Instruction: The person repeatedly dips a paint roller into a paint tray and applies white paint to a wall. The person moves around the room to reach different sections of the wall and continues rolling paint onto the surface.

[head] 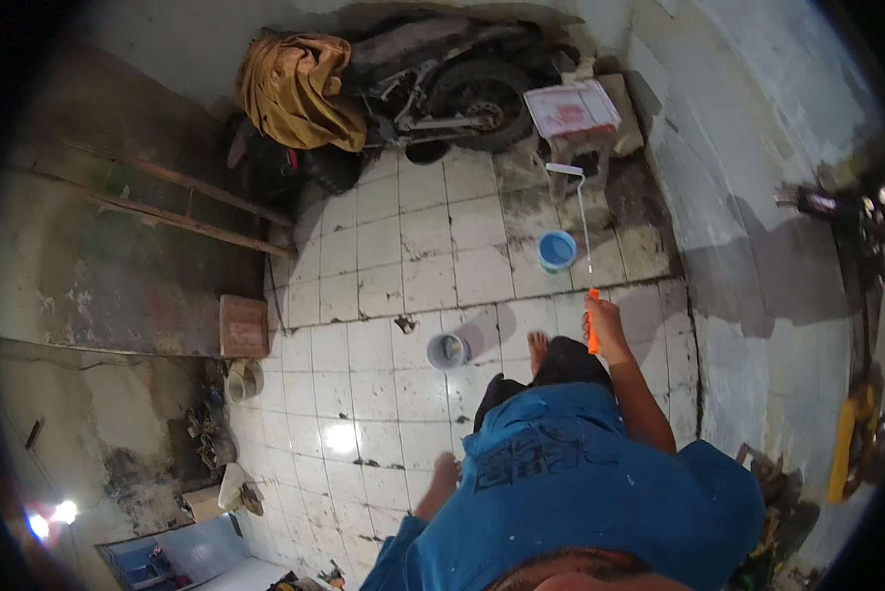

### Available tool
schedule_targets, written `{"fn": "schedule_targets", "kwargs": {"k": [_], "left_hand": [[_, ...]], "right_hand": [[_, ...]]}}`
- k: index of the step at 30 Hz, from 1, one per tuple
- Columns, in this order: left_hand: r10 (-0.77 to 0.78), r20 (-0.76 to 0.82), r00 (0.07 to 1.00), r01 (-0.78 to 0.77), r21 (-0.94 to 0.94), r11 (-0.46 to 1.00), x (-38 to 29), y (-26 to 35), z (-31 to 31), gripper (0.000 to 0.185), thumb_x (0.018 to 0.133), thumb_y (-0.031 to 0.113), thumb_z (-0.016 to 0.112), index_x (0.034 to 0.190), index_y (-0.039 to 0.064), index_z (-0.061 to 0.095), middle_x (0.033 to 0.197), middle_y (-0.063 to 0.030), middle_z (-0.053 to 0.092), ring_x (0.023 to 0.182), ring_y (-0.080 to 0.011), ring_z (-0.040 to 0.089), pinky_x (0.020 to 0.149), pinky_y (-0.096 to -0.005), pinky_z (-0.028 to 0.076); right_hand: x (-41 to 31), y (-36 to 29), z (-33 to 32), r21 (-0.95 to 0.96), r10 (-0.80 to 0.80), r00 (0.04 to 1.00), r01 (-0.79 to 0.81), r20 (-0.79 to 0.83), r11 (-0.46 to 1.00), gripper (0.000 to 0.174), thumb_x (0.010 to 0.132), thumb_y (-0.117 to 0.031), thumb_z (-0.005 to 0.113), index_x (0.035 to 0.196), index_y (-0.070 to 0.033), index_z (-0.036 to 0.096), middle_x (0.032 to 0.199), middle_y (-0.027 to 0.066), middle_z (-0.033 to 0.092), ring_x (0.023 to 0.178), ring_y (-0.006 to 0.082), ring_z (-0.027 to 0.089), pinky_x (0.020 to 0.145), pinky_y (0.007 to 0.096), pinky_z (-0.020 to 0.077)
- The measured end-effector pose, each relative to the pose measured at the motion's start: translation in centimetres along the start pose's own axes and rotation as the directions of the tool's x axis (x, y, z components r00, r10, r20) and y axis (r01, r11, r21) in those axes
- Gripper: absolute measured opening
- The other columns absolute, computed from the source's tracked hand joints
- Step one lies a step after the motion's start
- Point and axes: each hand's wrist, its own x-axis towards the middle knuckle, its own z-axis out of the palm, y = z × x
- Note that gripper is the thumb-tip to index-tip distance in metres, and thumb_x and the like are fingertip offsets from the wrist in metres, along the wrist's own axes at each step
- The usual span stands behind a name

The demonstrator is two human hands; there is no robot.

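My right hand (pixel 606 322) grips the orange handle (pixel 594 340) of a paint roller. From there the thin metal rod (pixel 584 221) extends away from me to a white roller cover (pixel 563 169). That cover appears just in front of a small stool (pixel 596 151), on which rests a white paint tray (pixel 571 109) with reddish stains. Left of the rod, a blue bucket (pixel 557 250) stands on the tiles. My left hand (pixel 447 465) hangs low beside my body, partly blurred; its fingers are not clear. A grey bucket (pixel 447 351) stands on the floor ahead of it.
A motorcycle (pixel 479 96), partly draped with a brown cloth (pixel 294 89), stands along the far wall. At right runs a patchy painted wall (pixel 752 295). A wooden ladder (pixel 184 218) lies against the left side, near a cardboard box (pixel 243 326). White tiles (pixel 383 377) cover the floor.
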Motion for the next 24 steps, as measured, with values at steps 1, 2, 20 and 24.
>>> {"fn": "schedule_targets", "kwargs": {"k": [1, 2, 20, 24], "left_hand": [[-0.202, 0.094, 0.975, 0.216, -0.169, 0.962, 0.2, 0.7, -1.2, 0.023, 0.094, 0.026, 0.061, 0.101, 0.004, 0.064, 0.098, -0.0156, 0.067, 0.081, -0.0257, 0.067, 0.072, -0.0444, 0.056], [-0.413, 0.2, 0.889, 0.457, -0.31, 0.834, 1.3, 1.1, -2.3, 0.023, 0.095, 0.026, 0.061, 0.101, 0.004, 0.064, 0.098, -0.0155, 0.067, 0.082, -0.0261, 0.068, 0.072, -0.0448, 0.056], [-0.551, 0.123, 0.826, 0.5, -0.61, 0.614, 57.0, -17.5, -26.9, 0.028, 0.096, 0.036, 0.058, 0.093, 0.01, 0.069, 0.086, -0.0126, 0.072, 0.086, -0.0312, 0.073, 0.073, -0.048, 0.056], [-0.573, 0.319, 0.755, 0.568, -0.754, 0.329, 74.6, -20.9, -41.6, 0.036, 0.098, 0.029, 0.058, 0.125, 0.006, 0.063, 0.108, -0.0106, 0.07, 0.085, -0.0236, 0.07, 0.066, -0.0364, 0.055]], "right_hand": [[1.7, -1.8, 1.5, 0.014, 0.018, 1.0, -0.018, -0.009, 1.0, 0.03, 0.098, -0.036, 0.065, 0.086, -0.011, 0.053, 0.067, 0.001, 0.053, 0.048, 0.0117, 0.052, 0.041, 0.0294, 0.0432], [4.5, -3.1, 2.1, 0.039, -0.008, 1.0, 0.008, -0.003, 0.999, 0.028, 0.096, -0.036, 0.066, 0.089, -0.012, 0.054, 0.068, 0.001, 0.054, 0.05, 0.0117, 0.052, 0.042, 0.0292, 0.0434], [33.2, -19.8, 27.2, 0.518, 0.17, 0.964, -0.041, -0.206, 0.855, 0.025, 0.101, -0.033, 0.056, 0.1, -0.009, 0.053, 0.074, 0.0054, 0.05, 0.056, 0.0164, 0.052, 0.045, 0.0335, 0.0428], [36.4, -24.0, 29.9, 0.631, 0.166, 0.939, 0.065, -0.3, 0.773, 0.03, 0.101, -0.04, 0.056, 0.098, -0.01, 0.052, 0.076, 0.0048, 0.053, 0.056, 0.0151, 0.051, 0.046, 0.0306, 0.043]]}}
